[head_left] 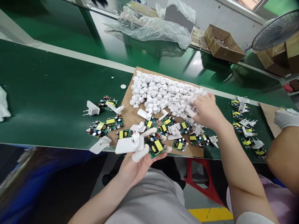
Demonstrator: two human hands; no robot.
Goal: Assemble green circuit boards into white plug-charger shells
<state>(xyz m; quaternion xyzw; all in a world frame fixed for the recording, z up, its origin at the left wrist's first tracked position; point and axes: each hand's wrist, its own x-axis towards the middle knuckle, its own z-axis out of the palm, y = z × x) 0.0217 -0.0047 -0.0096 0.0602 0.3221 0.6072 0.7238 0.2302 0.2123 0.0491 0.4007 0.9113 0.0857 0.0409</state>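
Observation:
My left hand, with white covers on its fingers, holds a green circuit board bearing a yellow-wrapped component. A white plug piece with a flat plate rests at the thumb side of the same hand; whether a wire joins it to the board is hidden. At the right edge of a heap of small white plastic pieces, my right hand reaches in. Its covered thumb and finger are apart among the pieces, and the fingertips blend into the white. Several boards with white plugs lie between my hands.
Brown cardboard lies under the heap on the green table. More boards lie to the right, near another person's gloved hand. Behind are plastic wrap, a carton and a fan. A red stool stands below.

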